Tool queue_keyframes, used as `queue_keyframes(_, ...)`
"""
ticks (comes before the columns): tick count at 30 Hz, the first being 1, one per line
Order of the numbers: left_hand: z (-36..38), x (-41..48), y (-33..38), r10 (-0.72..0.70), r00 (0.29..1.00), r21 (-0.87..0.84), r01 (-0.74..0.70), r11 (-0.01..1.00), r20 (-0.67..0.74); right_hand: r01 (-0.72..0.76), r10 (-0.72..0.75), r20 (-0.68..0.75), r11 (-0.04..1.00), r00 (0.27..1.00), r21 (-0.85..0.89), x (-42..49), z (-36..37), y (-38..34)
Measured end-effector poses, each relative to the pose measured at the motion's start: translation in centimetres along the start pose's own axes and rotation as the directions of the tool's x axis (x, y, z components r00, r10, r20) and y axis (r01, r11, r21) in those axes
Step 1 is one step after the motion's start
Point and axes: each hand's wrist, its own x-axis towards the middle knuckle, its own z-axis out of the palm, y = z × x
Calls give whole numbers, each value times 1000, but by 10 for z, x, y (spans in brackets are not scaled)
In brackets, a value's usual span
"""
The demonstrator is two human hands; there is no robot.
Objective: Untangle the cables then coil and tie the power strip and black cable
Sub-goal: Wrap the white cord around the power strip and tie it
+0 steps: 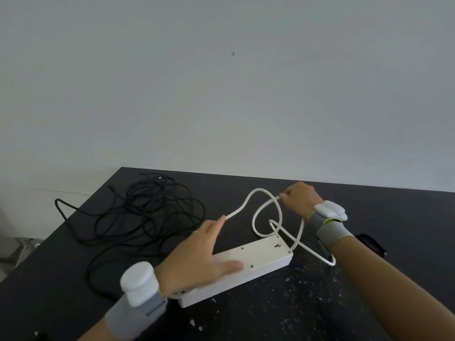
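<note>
1. The left hand (197, 254) covers the near-left part of the power strip (258, 254), so that stretch of its upturned face is hidden.
2. The white cord (261, 193) vanishes inside the right hand (299, 199); its end or plug cannot be seen.
3. Where the cord leaves the strip lies under the left wrist and is hard to make out.
4. The black cable (147, 217) lies in a loose heap; its separate loops and ends cannot be traced, and one strand hangs off the table (369, 303) edge.
5. Both forearms are cut off by the bottom edge.
6. A dark object (369, 244) behind the right forearm is partly hidden and unidentifiable.
7. A pale object (22, 247) at the left edge is blurred.
</note>
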Motion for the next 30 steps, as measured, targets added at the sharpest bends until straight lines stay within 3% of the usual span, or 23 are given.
queue_keyframes(2,10,-5,0,2,999,212,-11,977,45,-62,59,-46,996,997,-65,7,3,9)
queue_keyframes(4,20,-6,1,-12,998,273,-7,962,66,-22,36,-206,997,978,71,9,3,12)
queue_keyframes(6,28,-5,3,-16,999,316,-1,949,51,165,-75,-367,961,927,221,1,-3,5)
queue_keyframes(8,31,-2,6,-20,1000,378,13,926,16,358,-245,-409,906,879,224,-17,-8,-9)
queue_keyframes(10,33,3,12,-26,1000,432,23,901,2,514,-463,-276,844,842,152,-42,-5,-24)
queue_keyframes(12,38,10,22,-40,999,461,29,887,13,550,-547,-75,835,834,23,-62,8,-33)
queue_keyframes(15,43,20,34,-78,997,464,59,884,22,476,-484,66,812,872,-338,-70,27,-37)
queue_keyframes(17,47,25,38,-77,997,436,60,898,21,411,-413,77,835,907,-365,-62,29,-34)
queue_keyframes(21,44,30,31,-36,997,343,10,939,70,281,-275,77,957,958,-74,-36,18,-18)
queue_keyframes(24,22,34,19,-22,988,219,-13,976,154,154,-156,-14,956,988,251,-20,8,-3)
queue_keyframes(25,12,36,15,-17,988,168,-9,986,155,99,-91,-39,902,995,420,-16,4,1)
queue_keyframes(27,-11,41,7,-18,996,63,12,998,93,41,-6,-51,669,999,742,-12,-6,5)
queue_keyframes(29,-31,46,5,-30,999,-68,28,997,-23,41,-1,-45,437,999,898,-16,-17,5)
queue_keyframes(30,-39,49,4,-46,995,-132,34,991,-87,42,-21,-37,372,999,927,-19,-22,1)
